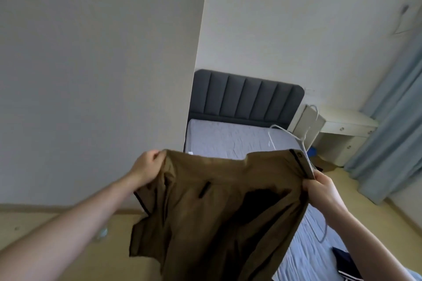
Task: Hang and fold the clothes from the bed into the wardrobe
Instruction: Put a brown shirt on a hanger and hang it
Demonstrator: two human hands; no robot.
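Bedroom, pale walls, yellowish floor. Bed (230,137) with a grey padded headboard (246,98) and a lilac-grey sheet, wrinkled, runs from the headboard toward the lower right of the view. A large off-white panel (96,75) fills the left half; cannot tell whether it is a wardrobe side or a wall. Cream bedside cabinet (338,130) beside the head of the bed; blue-grey curtain (392,121) at the right edge of the room.

The task's thing: an olive-brown garment (219,207), held up in the air over the near-left side of the bed, touching neither mattress nor floor. Its top edge is stretched roughly level between the two hands; the rest hangs down toward the viewer. A button edge with dark trim shows at the right end.

Left hand (148,162): fingers curled, pinching the top-left corner of the garment. Right hand (324,187): clenched on the right end of the top edge, below the button.

A white hanger (294,139) shows just behind the garment's right end, hook up by the cabinet. Whether the right hand also holds it, or it lies on the bed, cannot be told. Judgement: the coming move turns on this; the hanger is on the right-hand side, well apart from the left hand, and its bar runs roughly along the garment's stretched edge.

A dark navy item with white stripes (347,264) lies on the bed near its foot, lower right, likely not yet handled.
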